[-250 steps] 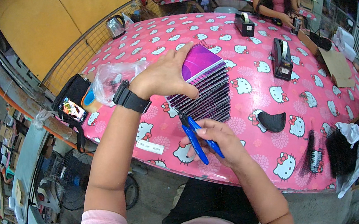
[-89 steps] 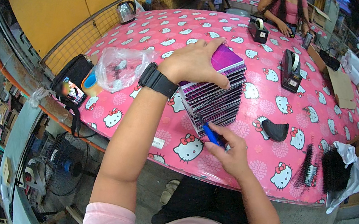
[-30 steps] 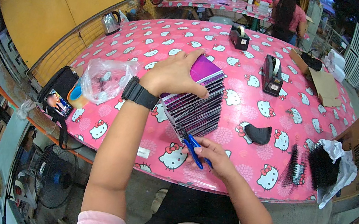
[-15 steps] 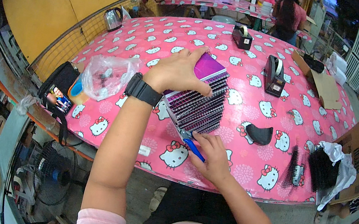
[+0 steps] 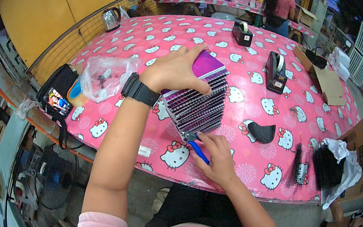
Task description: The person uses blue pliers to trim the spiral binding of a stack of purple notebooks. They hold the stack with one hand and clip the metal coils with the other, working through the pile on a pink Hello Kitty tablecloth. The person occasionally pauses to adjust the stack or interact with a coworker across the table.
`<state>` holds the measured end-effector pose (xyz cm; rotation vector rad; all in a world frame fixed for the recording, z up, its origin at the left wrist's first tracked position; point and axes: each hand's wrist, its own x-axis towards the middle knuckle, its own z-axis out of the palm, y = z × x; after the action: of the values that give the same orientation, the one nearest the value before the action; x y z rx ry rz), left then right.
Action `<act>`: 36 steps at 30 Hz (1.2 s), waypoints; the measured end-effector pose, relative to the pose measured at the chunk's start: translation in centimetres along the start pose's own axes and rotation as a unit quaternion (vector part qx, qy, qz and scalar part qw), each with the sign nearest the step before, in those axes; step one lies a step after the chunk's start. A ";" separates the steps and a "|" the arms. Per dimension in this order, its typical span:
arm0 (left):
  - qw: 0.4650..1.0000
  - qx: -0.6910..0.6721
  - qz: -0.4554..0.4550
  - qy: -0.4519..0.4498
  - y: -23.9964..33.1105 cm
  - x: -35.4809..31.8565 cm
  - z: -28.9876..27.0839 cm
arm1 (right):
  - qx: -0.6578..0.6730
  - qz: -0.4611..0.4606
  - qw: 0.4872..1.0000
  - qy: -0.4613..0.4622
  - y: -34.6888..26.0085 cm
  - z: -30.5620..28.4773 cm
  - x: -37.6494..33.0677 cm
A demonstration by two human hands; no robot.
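Left hand (image 5: 176,68) lies flat on top of the card stack (image 5: 197,99), fingers spread and pressing down on its purple cover; it pins rather than grips. The stack sits on the table (image 5: 155,39) near the middle of the near edge, fanned so the dark striped rows step down toward the person.

Right hand (image 5: 217,159) is closed around the blue-handled pliers (image 5: 195,145), fingers curled on the handles. The metal tip touches the near, lowest corner of the stack.

Change from half a second ago: little. Hand and tool hold the same spot at the stack's near corner, and the left hand has not shifted. Against eight seconds ago, the stack looks more evenly squared, and the tool has gone from resting loosely over the rows to biting at the corner. Judgement: the work has settled on that one corner, with the stack held steady for it.

Around: plastic bag (image 5: 105,76) near the left edge, black pouch (image 5: 55,92) with a phone beside it, two tape dispensers (image 5: 277,71) toward the far side, black comb-like bundles (image 5: 319,164) at the right near corner.
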<state>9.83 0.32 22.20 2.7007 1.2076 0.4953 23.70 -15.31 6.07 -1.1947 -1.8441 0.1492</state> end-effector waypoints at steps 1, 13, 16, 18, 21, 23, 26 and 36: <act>1.000 -0.002 -0.001 -0.001 -0.1 0.0 0.0 | -0.012 -0.006 1.000 -0.003 0.0 0.2 0.2; 1.000 -0.006 -0.015 -0.016 0.4 -0.2 -0.3 | 0.461 0.310 0.815 -0.164 1.1 0.0 0.3; 0.999 -0.008 -0.026 -0.034 0.9 -0.3 -0.6 | 0.095 0.042 0.994 -0.041 1.0 0.2 -0.5; 0.999 -0.003 -0.031 -0.037 1.0 -0.3 -0.7 | 0.040 0.026 0.998 -0.034 0.6 0.0 -0.3; 1.000 -0.001 -0.008 0.001 0.1 -0.2 -0.1 | -0.021 -0.006 0.999 -0.024 0.4 0.3 -0.2; 1.000 -0.012 -0.014 -0.013 0.1 -0.1 -0.1 | -0.039 -0.016 0.999 -0.020 0.5 0.4 -0.3; 0.999 -0.015 -0.022 -0.026 0.6 -0.1 -0.5 | -0.026 -0.017 0.999 -0.020 0.9 0.6 -0.5; 1.000 -0.017 -0.019 -0.017 0.6 -0.1 -0.3 | 0.368 0.258 0.883 -0.138 1.7 1.1 -1.0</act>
<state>10.10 -0.15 22.61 2.6415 1.2263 0.4589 24.19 -14.76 3.92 -1.0952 -1.4152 1.2600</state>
